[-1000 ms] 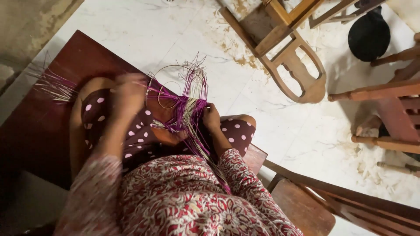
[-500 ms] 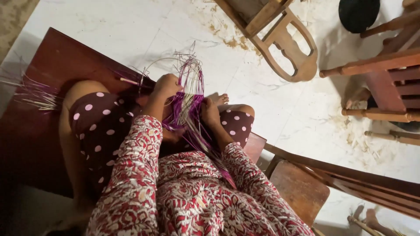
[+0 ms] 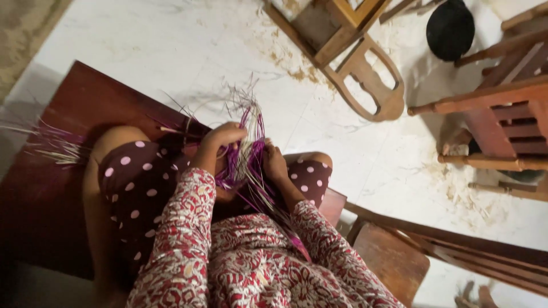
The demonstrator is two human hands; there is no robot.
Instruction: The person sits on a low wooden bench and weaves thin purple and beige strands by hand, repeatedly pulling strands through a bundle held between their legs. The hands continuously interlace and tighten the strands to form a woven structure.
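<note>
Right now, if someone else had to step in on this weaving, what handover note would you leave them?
Left hand: closed on the upper part of the purple and pale strand weave, fingers curled over it.
Right hand: gripping the same weave from the other side, lower down.
The weave sits over the lap, between the knees; loose strand ends fan upward and trail down toward the patterned sleeves.
Spare strands lie on the dark red wooden platform, to the person's left.
Done: a short woven section is formed between the hands.
Left: most strand ends are still loose and unwoven.
</note>
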